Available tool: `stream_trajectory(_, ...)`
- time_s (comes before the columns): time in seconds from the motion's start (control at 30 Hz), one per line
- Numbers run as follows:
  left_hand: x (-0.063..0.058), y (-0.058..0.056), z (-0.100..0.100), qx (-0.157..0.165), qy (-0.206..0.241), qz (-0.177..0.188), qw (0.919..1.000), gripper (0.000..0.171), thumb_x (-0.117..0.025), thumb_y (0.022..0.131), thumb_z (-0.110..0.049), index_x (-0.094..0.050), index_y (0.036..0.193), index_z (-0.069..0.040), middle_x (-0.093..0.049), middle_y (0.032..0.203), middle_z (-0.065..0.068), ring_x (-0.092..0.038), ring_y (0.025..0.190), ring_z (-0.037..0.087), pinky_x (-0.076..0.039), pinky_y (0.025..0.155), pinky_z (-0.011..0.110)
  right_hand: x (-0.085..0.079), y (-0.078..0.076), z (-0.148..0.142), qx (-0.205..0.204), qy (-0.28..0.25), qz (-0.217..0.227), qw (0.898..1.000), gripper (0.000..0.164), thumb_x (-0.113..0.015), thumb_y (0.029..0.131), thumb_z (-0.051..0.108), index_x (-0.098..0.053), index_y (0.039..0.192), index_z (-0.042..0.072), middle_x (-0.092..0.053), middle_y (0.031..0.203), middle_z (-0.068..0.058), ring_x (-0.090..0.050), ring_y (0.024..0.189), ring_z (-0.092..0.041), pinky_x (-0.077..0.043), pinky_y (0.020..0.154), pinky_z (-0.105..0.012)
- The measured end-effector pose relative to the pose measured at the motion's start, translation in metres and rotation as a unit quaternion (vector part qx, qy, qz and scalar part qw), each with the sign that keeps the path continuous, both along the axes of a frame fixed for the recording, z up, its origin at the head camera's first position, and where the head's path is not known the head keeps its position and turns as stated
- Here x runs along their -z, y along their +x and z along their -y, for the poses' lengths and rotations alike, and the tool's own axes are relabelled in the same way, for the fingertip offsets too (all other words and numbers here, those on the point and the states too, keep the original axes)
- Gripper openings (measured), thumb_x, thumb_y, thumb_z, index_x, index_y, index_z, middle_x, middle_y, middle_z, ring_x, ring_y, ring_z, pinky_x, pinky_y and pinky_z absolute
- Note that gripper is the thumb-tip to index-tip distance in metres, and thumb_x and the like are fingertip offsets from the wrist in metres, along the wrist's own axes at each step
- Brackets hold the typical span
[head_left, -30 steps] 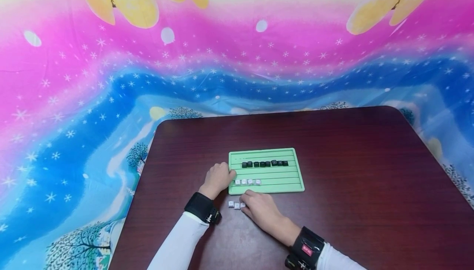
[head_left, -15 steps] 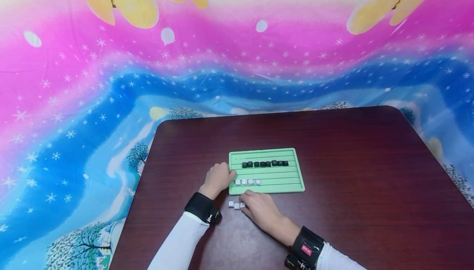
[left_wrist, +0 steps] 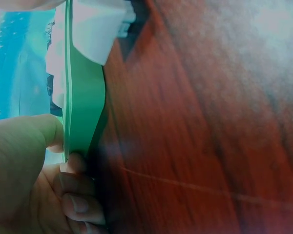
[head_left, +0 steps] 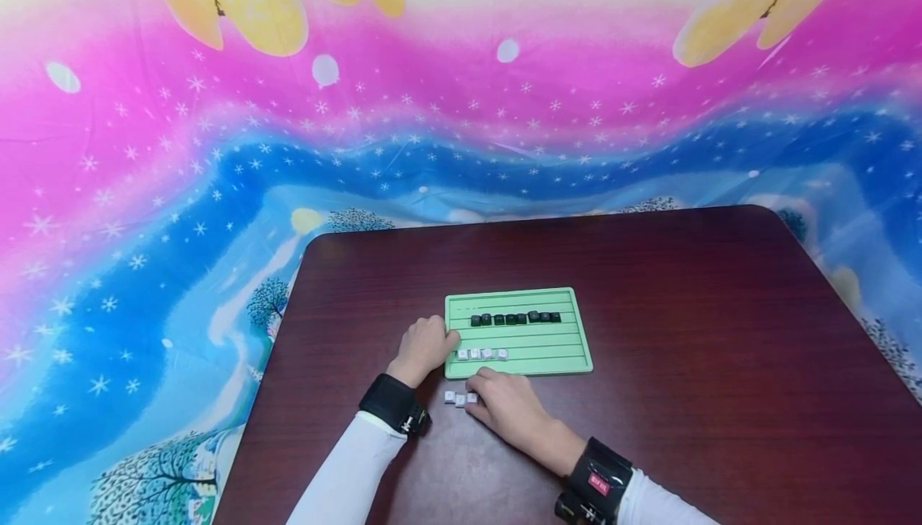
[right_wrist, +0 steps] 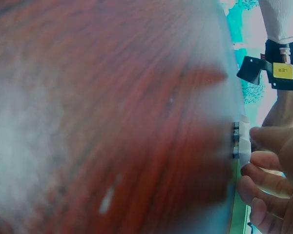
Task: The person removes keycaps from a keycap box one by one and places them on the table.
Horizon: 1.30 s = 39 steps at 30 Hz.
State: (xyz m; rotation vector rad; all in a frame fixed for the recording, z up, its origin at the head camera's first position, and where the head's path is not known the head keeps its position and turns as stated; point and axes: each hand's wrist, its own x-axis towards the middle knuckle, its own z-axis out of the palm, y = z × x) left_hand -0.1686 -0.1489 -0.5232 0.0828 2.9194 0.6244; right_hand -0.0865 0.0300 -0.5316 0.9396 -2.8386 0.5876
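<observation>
My left hand (head_left: pixel 423 345) holds the left edge of a shallow green tray (head_left: pixel 551 353). In the left wrist view its thumb lies on the rim and the other fingers curl at the tray's outer side (left_wrist: pixel 85 102). Just in front of the tray, my right hand (head_left: pixel 510 406) pinches a white keycap (head_left: pixel 471 398) between thumb and index finger. That keycap ends a short row on the table; two more white keycaps (head_left: pixel 455 399) sit to its left. On the tray, several white keycaps (head_left: pixel 481 354) line the near part, and several black keycaps (head_left: pixel 510 319) form a row farther back.
Ridges run across the tray, dividing it into long strips. The dark wooden table (head_left: pixel 691 333) extends on both sides. Behind it hangs a patterned cloth (head_left: pixel 446 125) in pink and blue. Black camera bands (head_left: pixel 389 403) circle both wrists over white sleeves.
Hardly anything differs: the right hand's fingers have shifted very slightly at the keycap, which shows a little more. The left hand and tray have stayed still.
</observation>
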Motion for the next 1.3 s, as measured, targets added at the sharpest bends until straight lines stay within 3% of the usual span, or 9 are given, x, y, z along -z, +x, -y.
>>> stream_trajectory(0.4,0.001,-0.001,0.000,-0.005,-0.014,0.002,0.9999,0.035,-0.057,0.093,-0.027,-0.041,0.064,-0.015,-0.036,0.059,-0.001,-0.039,0.051,0.018,-0.031,0.049,0.030,-0.007,-0.001,-0.003,0.005,-0.010,-0.014,1.000,0.023,-0.075,0.087,0.040,-0.074,0.098,0.020,-0.066,0.088,0.009,-0.063,0.071,-0.007,-0.045,0.057,-0.023)
stream_trajectory(0.93,-0.001,0.000,-0.001,0.000,-0.010,-0.003,0.9999,0.036,-0.057,0.093,-0.027,-0.040,0.063,-0.015,-0.035,0.060,-0.001,-0.038,0.052,0.018,-0.031,0.050,0.031,-0.014,-0.005,-0.007,0.021,-0.032,-0.043,0.998,0.022,-0.080,0.083,0.034,-0.074,0.097,0.018,-0.066,0.086,0.008,-0.062,0.071,-0.007,-0.048,0.056,-0.026)
stream_trajectory(1.3,-0.001,0.000,-0.001,-0.005,-0.006,0.005,1.0000,0.035,-0.056,0.093,-0.026,-0.040,0.064,-0.015,-0.034,0.060,-0.001,-0.037,0.052,0.018,-0.031,0.050,0.030,-0.016,-0.007,-0.011,0.030,-0.017,-0.040,0.999,0.021,-0.077,0.085,0.036,-0.073,0.097,0.020,-0.065,0.086,0.010,-0.063,0.070,-0.007,-0.047,0.056,-0.027)
